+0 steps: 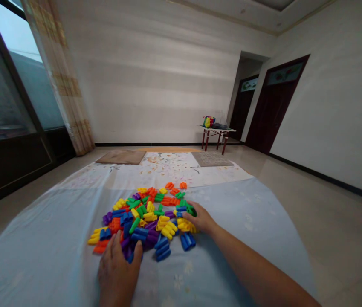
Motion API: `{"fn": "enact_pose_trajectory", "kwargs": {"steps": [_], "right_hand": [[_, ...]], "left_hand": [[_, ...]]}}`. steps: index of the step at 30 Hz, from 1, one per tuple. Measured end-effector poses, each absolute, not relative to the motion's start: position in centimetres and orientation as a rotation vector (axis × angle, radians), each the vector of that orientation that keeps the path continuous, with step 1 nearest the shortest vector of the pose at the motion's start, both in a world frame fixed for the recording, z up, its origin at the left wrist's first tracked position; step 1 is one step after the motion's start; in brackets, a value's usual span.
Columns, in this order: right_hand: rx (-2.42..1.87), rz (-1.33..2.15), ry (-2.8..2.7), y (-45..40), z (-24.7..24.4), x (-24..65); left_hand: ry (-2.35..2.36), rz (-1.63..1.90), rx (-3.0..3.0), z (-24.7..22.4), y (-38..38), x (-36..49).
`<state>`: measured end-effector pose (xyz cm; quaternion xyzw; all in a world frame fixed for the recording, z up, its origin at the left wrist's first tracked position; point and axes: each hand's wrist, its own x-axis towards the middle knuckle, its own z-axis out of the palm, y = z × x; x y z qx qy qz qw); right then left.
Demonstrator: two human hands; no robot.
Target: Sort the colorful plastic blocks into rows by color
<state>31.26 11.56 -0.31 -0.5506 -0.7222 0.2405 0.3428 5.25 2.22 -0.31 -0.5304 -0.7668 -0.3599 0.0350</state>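
Observation:
A loose heap of plastic building pieces (150, 226), shaped like short joined tubes, lies before me in yellow, blue, red-orange, green and purple. At its near left edge is my left hand (117, 264), thumb and fingers apart, touching or nearly touching a purple piece (127, 247). My right hand (202, 218) reaches in at the heap's right side, its fingers beside a green piece (185, 205) and above a yellow piece (186, 226). The right fingers look spread, and no piece is visibly gripped. A blue piece (187, 241) sits just below that hand.
A pale blue cloth (238, 221) covers the round surface, with a flowered white cloth (168, 168) beyond. Two mats, one brown (123, 157) and one grey (212, 159), lie at the far edge. A small table (221, 129) holding a colourful bag (209, 122) stands near the wall.

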Motion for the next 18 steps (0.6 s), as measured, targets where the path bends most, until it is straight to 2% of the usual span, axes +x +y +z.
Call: {"fn": "enact_pose_trajectory", "kwargs": {"steps": [6,10,12,14,18], "right_hand": [[-1.245,0.965,-1.804,12.5,1.9,20.4],[-0.978,0.978,-1.967,13.2,3.9,17.1],[-1.066,0.834,-1.974,14.8,4.8,17.6],[-1.37,0.6,-1.919,17.3,5.2,19.5],[-1.662,0.494,-1.811,22.3,4.1,24.5]], "left_hand": [[-2.314,-1.187,-1.666,-1.2,2.5,4.1],[-2.254,-1.24,-1.648,-1.7,2.5,3.5],[-2.249,-1.256,-1.62,-1.7,2.5,3.4],[-2.24,-1.263,-1.616,-1.8,2.5,3.4],[-2.242,-1.229,-1.636,-2.2,2.6,3.2]]}}
